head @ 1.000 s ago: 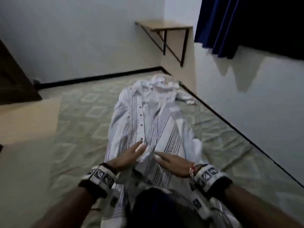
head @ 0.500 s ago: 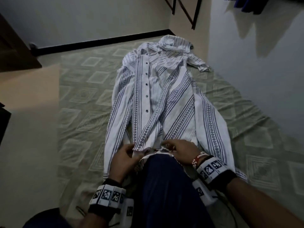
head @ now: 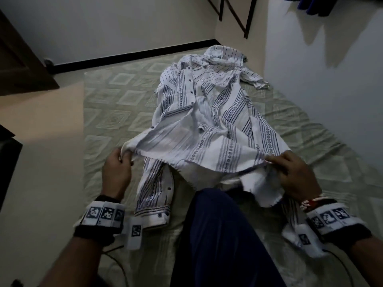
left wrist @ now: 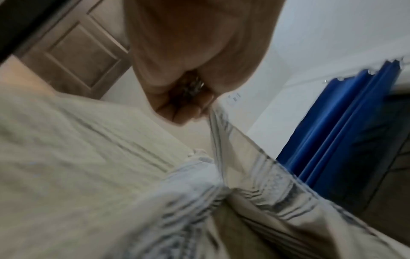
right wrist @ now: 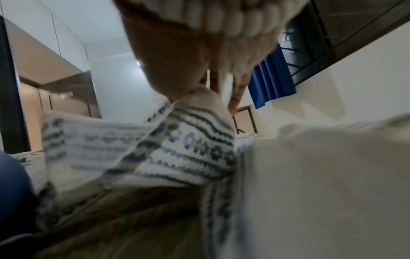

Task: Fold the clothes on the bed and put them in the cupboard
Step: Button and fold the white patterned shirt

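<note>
Shirt (head: 209, 125), white with dark patterned stripes and a row of buttons, lies lengthwise on the bed (head: 116, 104), its collar toward 12 o'clock near the wall corner. Its near hem is lifted off the green diamond-print sheet and stretched between both hands. At 9 o'clock the left hand (head: 116, 172) has its fingers (left wrist: 186, 112) clenched on one corner of the hem. At 3 o'clock the right hand (head: 294, 172) pinches the other corner between thumb and fingers (right wrist: 175, 82). One cuffed sleeve (head: 155, 195) lies flat on the sheet under the raised cloth, just beside the person's dark blue trouser leg (head: 219, 235) at 6 o'clock. A blue curtain (right wrist: 270, 80) hangs on the wall toward 2 o'clock.
</note>
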